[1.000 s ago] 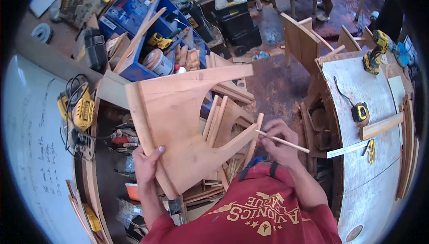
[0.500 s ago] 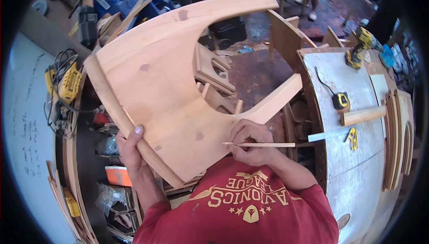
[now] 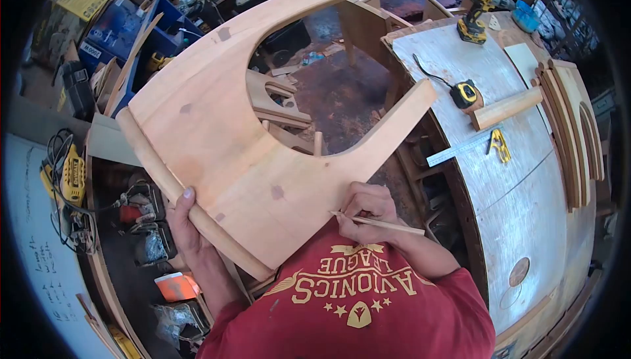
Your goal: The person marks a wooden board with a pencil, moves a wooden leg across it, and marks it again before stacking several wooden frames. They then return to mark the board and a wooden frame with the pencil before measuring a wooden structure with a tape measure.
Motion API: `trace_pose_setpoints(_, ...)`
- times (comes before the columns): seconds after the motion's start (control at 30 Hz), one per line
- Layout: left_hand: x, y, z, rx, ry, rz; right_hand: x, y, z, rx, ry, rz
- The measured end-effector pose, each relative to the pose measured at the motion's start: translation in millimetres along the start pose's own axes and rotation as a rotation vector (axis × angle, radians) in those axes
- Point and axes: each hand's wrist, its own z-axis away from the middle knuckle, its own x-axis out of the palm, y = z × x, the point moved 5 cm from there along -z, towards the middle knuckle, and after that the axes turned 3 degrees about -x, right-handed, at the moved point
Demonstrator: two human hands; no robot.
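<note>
Panel (image 3: pixel 230 142) lowered slightly, left hand (image 3: pixel 184 224) grip clasping its edge, right hand (image 3: pixel 368 214) pinching stick (image 3: pixel 381 223)

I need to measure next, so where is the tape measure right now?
In the head view, the tape measure lies on the workbench to the person's right, below the yellow drill and beside a wood strip.

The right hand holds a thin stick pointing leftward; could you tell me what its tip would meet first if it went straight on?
Most likely the wooden panel: the stick in the right hand already seems to touch its lower edge, though depth is unclear.
</note>
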Motion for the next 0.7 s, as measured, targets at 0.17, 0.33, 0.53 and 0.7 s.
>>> trace_pose_setpoints(0.17, -2.7, -6.0, -2.2, -0.034, 0.013, 0.003, 0.3, -3.7, 0.5, -0.010, -0.006, 0.092)
trace_pose_setpoints(0.33, 21.5, -1.9, 2.0, -0.008, 0.065, 0.129, -1.3, -3.7, -3.5, 0.040, -0.037, 0.006)
trace_pose_setpoints(0.53, 6.8, -5.8, -4.3, -0.014, -0.001, 0.099, -6.3, 1.8, -4.7, 0.111, -0.056, -0.056)
trace_pose_setpoints(0.7, 18.8, -4.6, -5.3, -0.016, 0.001, 0.113, -4.3, -2.3, -7.7, 0.106, -0.061, -0.173)
